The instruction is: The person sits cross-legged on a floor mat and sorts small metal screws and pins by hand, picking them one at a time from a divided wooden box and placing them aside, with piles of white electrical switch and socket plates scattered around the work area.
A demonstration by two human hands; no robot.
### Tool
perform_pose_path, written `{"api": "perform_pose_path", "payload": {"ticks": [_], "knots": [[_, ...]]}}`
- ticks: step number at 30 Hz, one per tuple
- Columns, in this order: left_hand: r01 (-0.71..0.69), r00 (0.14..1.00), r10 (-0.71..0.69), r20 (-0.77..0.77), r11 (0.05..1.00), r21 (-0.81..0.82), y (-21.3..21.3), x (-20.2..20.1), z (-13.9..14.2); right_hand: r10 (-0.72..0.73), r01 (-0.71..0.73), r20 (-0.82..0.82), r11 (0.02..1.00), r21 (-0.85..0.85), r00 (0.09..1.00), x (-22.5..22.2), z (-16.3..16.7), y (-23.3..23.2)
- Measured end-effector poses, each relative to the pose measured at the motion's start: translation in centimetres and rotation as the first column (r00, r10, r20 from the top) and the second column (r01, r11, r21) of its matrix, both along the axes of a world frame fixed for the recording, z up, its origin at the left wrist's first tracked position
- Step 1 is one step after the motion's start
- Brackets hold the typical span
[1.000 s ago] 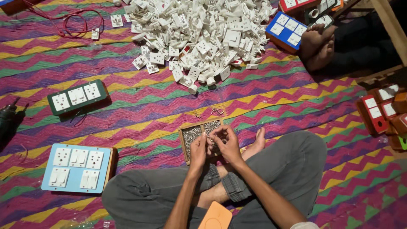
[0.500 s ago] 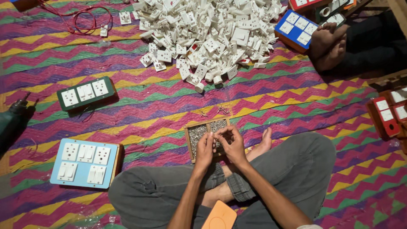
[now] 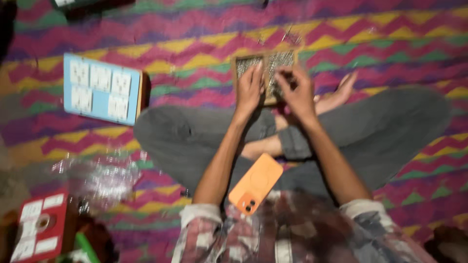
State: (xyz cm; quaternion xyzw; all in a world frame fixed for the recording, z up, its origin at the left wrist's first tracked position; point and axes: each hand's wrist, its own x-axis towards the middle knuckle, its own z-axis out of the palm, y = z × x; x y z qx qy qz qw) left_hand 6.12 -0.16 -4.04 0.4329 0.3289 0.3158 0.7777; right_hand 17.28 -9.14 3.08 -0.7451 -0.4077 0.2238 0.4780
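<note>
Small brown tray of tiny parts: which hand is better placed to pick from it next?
Right, probably. The right hand hovers pinched over the tray's right compartment; the left hand lies flat along the divider, steadying it. The blur hides whether either holds anything.

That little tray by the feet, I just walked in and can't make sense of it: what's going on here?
A person sits cross-legged on a zigzag-patterned mat, both hands over a small two-compartment tray of tiny metal pieces. The left hand rests at the tray's near edge; the right hand seems to pinch something small, too blurred to identify. An orange phone lies in the lap. A light blue switchboard panel lies to the left, a red one nearer the camera.
</note>
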Motion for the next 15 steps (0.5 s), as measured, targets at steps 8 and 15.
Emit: {"api": "perform_pose_path", "payload": {"ticks": [8, 15], "knots": [[0.1, 0.981, -0.054, -0.187, 0.964, 0.245, -0.6, -0.4, 1.7, 0.059, -0.058, -0.255, 0.998, 0.014, 0.965, 0.0, -0.5, -0.2], [0.116, 0.979, -0.058, -0.196, 0.947, 0.301, -0.8, -0.6, 2.8, 0.059, -0.056, -0.256, 0.998, 0.02, 0.965, 0.1, -0.9, -0.6]]}}
